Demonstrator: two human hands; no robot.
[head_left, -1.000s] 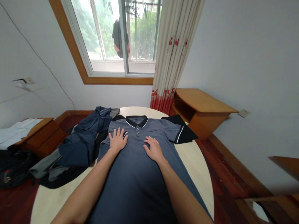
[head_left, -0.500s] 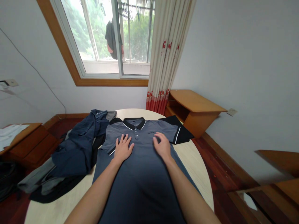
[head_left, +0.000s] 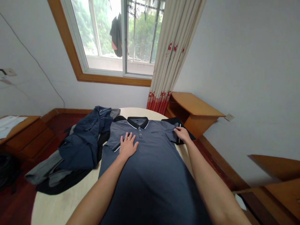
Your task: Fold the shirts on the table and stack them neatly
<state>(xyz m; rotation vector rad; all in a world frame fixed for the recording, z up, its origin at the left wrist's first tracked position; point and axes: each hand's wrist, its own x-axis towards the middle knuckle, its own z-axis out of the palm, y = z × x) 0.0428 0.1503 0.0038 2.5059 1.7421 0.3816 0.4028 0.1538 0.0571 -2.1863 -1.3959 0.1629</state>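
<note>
A grey polo shirt (head_left: 150, 156) with a black, white-edged collar lies front up on the round table (head_left: 58, 203), its collar toward the window. My left hand (head_left: 127, 146) rests flat on the chest beside the left-side sleeve, fingers spread. At the right-side sleeve, my right hand (head_left: 182, 133) pinches the fabric near the white-striped cuff, and the sleeve is bunched a little there. Beneath and beyond that sleeve shows a black cloth (head_left: 188, 132), partly hidden by the shirt and hand.
A heap of dark blue, grey and black clothes (head_left: 79, 147) covers the table's left side and hangs over its edge. Behind the table on the right stand a wooden cabinet (head_left: 199, 106) and a long curtain (head_left: 173, 62). A wooden drawer unit (head_left: 25, 137) is at far left.
My right hand has moved right from the chest to the sleeve and taken hold of it. My left hand stays flat on the shirt. The view has shifted slightly.
</note>
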